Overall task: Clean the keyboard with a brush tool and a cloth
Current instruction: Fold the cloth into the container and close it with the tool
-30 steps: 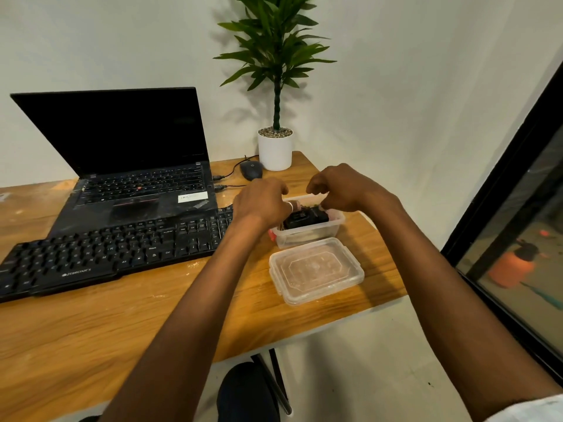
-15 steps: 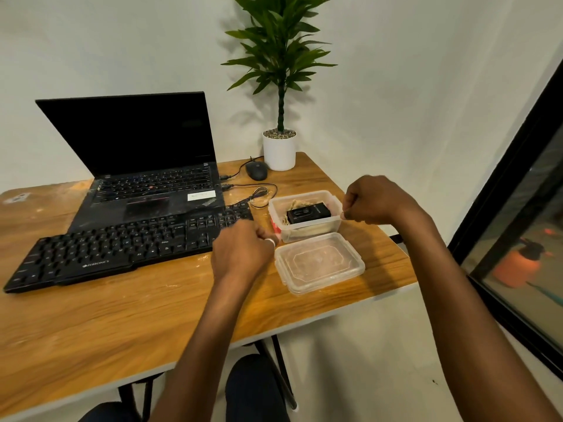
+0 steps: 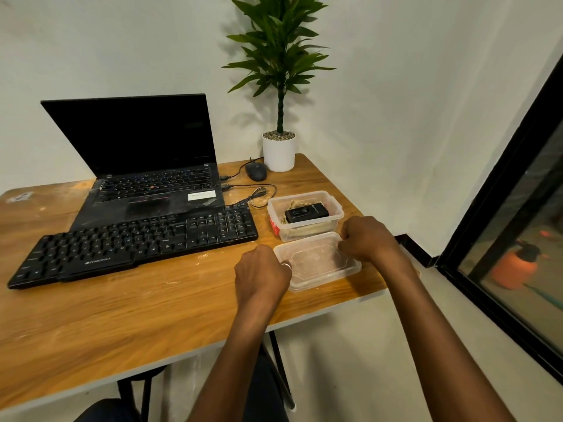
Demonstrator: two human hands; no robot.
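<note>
A black external keyboard [image 3: 134, 248] lies on the wooden table [image 3: 122, 315] in front of an open laptop [image 3: 146, 178]. To its right stands a clear plastic tub [image 3: 335, 219] holding a black brush tool [image 3: 306, 213] on a beige cloth [image 3: 294, 205]. The tub's clear lid [image 3: 316, 263] lies flat on the table just in front of it. My left hand [image 3: 263, 271] has its fingers curled at the lid's left edge. The fingers of my right hand [image 3: 365, 239] curl over the lid's far right corner.
A black mouse [image 3: 256, 172] and a white potted plant [image 3: 278, 150] stand at the table's far right corner. Cables [image 3: 259, 193] run between the laptop and the tub. The table's right edge is close to the lid. A dark window frame [image 3: 499, 208] stands at the right.
Both hands have drawn back from the open tub and come down on the lid in front of it. The tub and keyboard have stayed in place.
</note>
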